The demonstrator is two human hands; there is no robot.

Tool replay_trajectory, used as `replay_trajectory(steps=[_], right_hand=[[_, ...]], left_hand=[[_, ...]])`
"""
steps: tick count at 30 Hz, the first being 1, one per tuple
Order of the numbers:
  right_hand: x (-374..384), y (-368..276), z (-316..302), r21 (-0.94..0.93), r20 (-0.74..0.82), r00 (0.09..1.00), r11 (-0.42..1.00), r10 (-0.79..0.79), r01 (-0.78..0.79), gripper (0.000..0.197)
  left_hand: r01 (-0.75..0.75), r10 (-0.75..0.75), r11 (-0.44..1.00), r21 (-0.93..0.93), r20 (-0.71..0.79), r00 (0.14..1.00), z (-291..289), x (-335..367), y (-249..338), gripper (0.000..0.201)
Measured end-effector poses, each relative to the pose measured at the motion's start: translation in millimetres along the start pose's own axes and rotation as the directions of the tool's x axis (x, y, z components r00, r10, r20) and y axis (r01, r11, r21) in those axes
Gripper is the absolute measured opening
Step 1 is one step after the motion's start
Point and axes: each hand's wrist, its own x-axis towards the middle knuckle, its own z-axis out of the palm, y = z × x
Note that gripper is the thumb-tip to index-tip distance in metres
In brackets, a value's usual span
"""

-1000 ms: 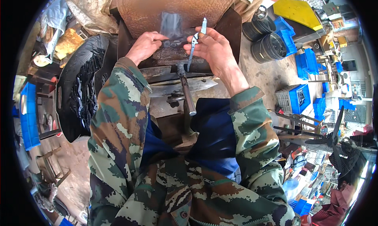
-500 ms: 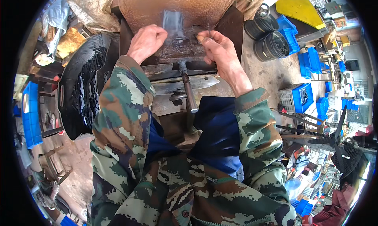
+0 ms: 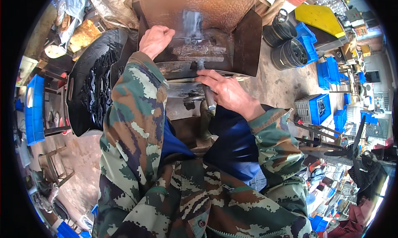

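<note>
In front of me is a worn metal fixture [image 3: 199, 52] inside a dark metal housing. My left hand [image 3: 156, 40] is closed in a pinch at the fixture's left side. What its fingertips hold is too small to name; a thin dark line runs from them toward the fixture's middle. A round metal handle [image 3: 209, 98] sticks out of the fixture toward me. My right hand [image 3: 226, 91] wraps its fingers over the upper part of this handle, palm down. A pale, blurred patch [image 3: 192, 23] shows just behind the fixture.
A black tub [image 3: 97, 78] of dark, thin metal parts stands at my left. The housing's side wall [image 3: 248, 43] rises on the right. Beyond it are black buckets [image 3: 289, 54], blue bins [image 3: 327, 72] and a grey crate [image 3: 307, 111]. A fan [image 3: 360, 155] stands far right.
My right hand has left the fixture's right side, come down toward me and closed on the metal handle. The left hand stays pinched at the left. The whole view has shifted slightly.
</note>
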Motion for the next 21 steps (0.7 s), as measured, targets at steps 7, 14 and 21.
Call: replay_trajectory(steps=[7, 14, 21], right_hand=[[22.6, -1.3, 14.6, 0.054, -0.16, 0.97, 0.98, -0.181, 0.192, 0.046], [76.1, 10.0, -16.4, 0.642, -0.344, 0.826, 0.754, 0.447, -0.14, 0.022], [156.5, 50.4, -47.3, 0.705, -0.413, 0.665, 0.681, 0.622, -0.2, 0.025]], left_hand=[[-0.261, 0.245, 0.96, -0.099, -0.151, 0.958, -15.7, -17.1, -34.5, 0.038], [-0.206, 0.116, 0.976, -0.074, -0.625, 0.772, 11.3, -3.6, 20.2, 0.033], [-0.236, 0.088, 0.956, -0.173, -0.6, 0.795, 7.2, -4.2, 26.3, 0.022]])
